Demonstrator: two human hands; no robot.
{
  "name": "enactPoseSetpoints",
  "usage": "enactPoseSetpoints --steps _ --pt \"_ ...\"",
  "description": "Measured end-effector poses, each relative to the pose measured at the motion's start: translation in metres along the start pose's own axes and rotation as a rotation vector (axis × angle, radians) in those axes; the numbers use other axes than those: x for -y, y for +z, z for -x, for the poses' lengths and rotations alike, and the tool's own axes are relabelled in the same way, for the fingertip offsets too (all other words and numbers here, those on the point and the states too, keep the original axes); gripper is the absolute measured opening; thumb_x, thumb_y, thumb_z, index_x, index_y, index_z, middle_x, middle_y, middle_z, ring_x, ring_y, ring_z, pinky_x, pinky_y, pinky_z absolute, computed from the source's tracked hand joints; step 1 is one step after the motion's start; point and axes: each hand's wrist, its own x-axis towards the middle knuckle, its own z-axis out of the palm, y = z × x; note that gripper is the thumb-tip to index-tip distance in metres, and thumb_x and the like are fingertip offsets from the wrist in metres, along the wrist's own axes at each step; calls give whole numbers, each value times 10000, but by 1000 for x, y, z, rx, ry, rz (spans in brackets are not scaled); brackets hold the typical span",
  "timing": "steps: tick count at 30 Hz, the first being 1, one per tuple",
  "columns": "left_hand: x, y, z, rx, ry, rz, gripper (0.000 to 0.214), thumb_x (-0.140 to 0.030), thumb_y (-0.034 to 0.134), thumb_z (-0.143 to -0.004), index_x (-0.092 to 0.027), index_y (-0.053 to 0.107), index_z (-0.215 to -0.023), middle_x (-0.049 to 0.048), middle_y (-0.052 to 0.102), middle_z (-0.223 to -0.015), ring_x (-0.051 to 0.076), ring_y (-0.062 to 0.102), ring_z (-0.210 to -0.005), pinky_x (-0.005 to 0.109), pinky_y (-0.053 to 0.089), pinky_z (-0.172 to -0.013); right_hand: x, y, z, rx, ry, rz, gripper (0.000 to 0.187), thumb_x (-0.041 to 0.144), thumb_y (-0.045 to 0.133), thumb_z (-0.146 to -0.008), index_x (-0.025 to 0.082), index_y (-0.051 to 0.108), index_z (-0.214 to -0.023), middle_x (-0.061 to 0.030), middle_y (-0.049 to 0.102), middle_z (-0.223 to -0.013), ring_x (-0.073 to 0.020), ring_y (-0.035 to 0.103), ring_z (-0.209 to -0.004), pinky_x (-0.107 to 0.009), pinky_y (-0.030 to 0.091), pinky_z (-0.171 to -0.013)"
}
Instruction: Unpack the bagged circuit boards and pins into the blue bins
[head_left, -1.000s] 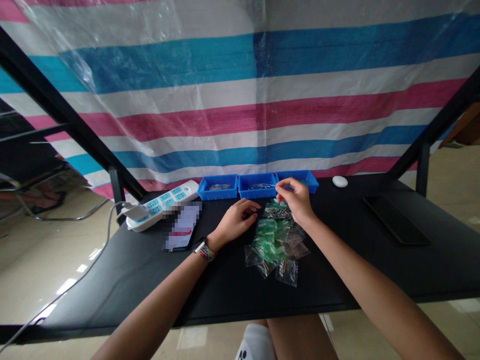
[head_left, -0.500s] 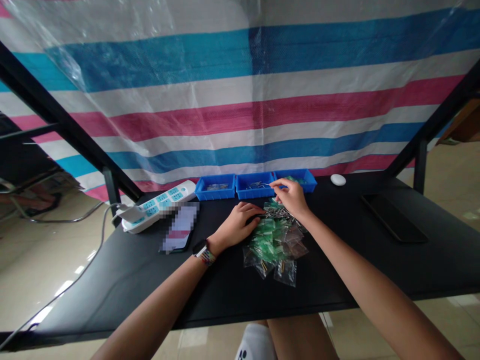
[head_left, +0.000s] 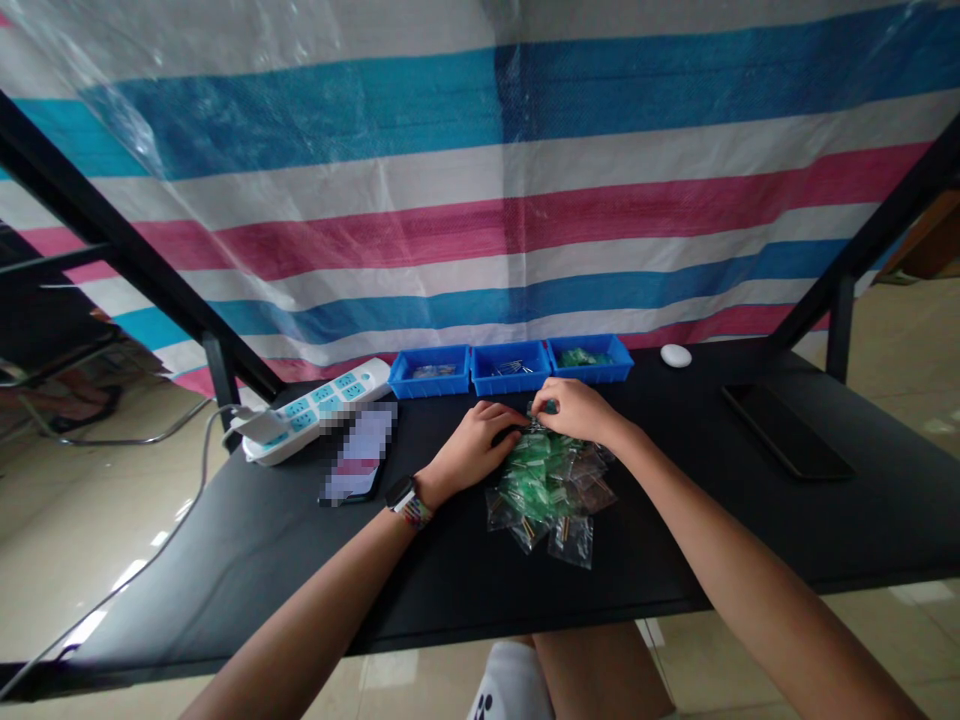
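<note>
A heap of small clear and green plastic packets (head_left: 534,482) lies on the black table, with loose metal pins partly hidden at its far end. Resting at the heap's left side, my left hand (head_left: 472,442) has its fingers stretched out and its thumb apart. Over the far end of the heap, my right hand (head_left: 577,412) is in a pinch; what its fingertips hold, if anything, is too small to see. Behind the hands, a middle blue bin (head_left: 510,383) contains thin metal pins. The right blue bin (head_left: 594,374) contains green packets, and the left blue bin (head_left: 430,387) clear packets.
On the left are a white power strip (head_left: 352,392) with a plugged-in cord and a lit phone (head_left: 361,455). A dark phone (head_left: 786,430) and a white rounded object (head_left: 676,356) lie on the right. A striped sheet (head_left: 420,220) hangs behind the table.
My right hand has come back from above the middle bin, where it held a thin metal pin, down to the far end of the heap. My left hand stays in place.
</note>
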Motion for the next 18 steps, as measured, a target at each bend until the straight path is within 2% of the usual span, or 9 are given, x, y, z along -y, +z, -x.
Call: enactPoseSetpoints --steps 7,11,14,18 --pt "-4 -2 -1 6 -35 16 259 -262 571 -997 -234 710 -1214 90 738 -1190 281 634 -1158 461 473 -1073 -4 -9 2 5 -2 -62 94 118 703 -801 189 749 -759 -35 684 -841 -158 604 -725 -273 432 -688" --pt "-5 -2 -1 -56 -108 119 233 -294 586 -994 -224 692 -1190 81 740 -1194 273 640 -1164 430 483 -1059 -1 -10 3 -47 30 -236 77 139 655 -815 183 716 -795 -12 693 -802 -140 568 -660 -266 429 -650" --pt "-4 -3 -1 -113 -190 248 237 -367 531 -1033 -218 707 -1086 73 759 -1115 250 679 -1083 386 505 -1003 5 -7 2 -96 43 -408 60 179 655 -814 185 713 -825 -14 713 -814 -152 601 -685 -269 463 -657" --pt "-4 -6 -3 -176 -274 388 374 -461 481 -1051 -203 711 -909 57 762 -975 224 694 -948 333 509 -911 15 -1 1 -157 40 -542 53 235 696 -803 188 710 -824 -18 710 -807 -159 617 -695 -278 489 -666"
